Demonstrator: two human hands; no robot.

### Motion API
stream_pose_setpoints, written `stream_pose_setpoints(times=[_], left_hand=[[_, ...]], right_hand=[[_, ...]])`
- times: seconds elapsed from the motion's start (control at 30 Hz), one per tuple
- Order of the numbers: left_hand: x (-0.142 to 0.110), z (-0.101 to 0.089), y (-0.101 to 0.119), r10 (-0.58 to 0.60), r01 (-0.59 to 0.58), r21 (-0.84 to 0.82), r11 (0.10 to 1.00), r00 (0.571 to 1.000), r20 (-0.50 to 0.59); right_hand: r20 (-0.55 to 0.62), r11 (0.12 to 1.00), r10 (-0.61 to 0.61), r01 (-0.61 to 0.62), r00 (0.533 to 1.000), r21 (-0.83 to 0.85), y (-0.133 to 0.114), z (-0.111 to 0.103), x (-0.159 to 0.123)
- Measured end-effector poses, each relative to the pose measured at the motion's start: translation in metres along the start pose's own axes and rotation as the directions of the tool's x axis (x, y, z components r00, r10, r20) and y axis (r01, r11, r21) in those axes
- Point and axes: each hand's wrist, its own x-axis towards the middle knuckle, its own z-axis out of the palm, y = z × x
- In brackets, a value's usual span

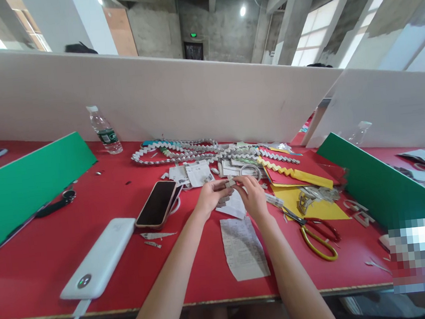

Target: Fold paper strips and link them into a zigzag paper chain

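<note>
Both my hands meet over the middle of the red table. Between the fingertips of my left hand (213, 194) and my right hand (251, 192) is a small folded paper piece (230, 182), pinched from both sides. Below the hands lie a white paper slip (234, 206) and a torn printed sheet (244, 249). Just behind them, a long zigzag folded-paper chain (193, 154) lies looped, mostly grey-white. A yellow stretch of chain (277, 168) runs to the right. Printed paper pieces (199, 173) are stacked beside it.
Scissors (313, 232) with red and yellow handles lie right of my hands on yellow paper (337, 210). To the left are a phone (157, 204), a white power bank (99, 258) with a cable and a water bottle (105, 132). Green dividers (30, 184) flank the space.
</note>
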Motion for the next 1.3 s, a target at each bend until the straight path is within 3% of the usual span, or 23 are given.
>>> stream_pose_setpoints(times=[0.3, 0.53, 0.67, 0.77, 0.9, 1.0, 1.3], left_hand=[[-0.006, 0.004, 0.010, -0.053, 0.053, 0.012, 0.999, 0.998, -0.035], [-0.001, 0.010, 0.003, 0.172, -0.173, -0.011, 0.985, 0.983, -0.070], [0.002, 0.009, -0.001, 0.272, -0.266, 0.082, 0.961, 0.959, -0.075], [0.002, 0.010, -0.003, 0.312, -0.299, 0.161, 0.941, 0.948, -0.064], [-0.001, 0.013, -0.004, 0.386, -0.360, 0.301, 0.883, 0.922, -0.030], [-0.003, 0.015, -0.003, 0.387, -0.356, 0.350, 0.866, 0.922, -0.019], [-0.008, 0.014, 0.004, 0.279, -0.266, 0.255, 0.930, 0.960, -0.017]], right_hand=[[0.014, 0.998, 0.040, -0.040, 0.999, 0.046, 0.001, 0.006, -0.001], [0.026, 0.984, 0.130, -0.132, 0.991, 0.116, 0.004, 0.003, 0.002], [0.062, 0.950, 0.146, -0.157, 0.987, 0.268, 0.003, 0.003, 0.004], [0.055, 0.891, 0.225, -0.229, 0.973, 0.392, 0.004, 0.003, 0.005], [0.095, 0.843, 0.326, -0.335, 0.941, 0.420, 0.009, 0.003, 0.007], [0.112, 0.840, 0.337, -0.352, 0.935, 0.412, 0.012, 0.003, 0.008], [0.108, 0.842, 0.301, -0.317, 0.948, 0.437, 0.008, 0.001, 0.006]])
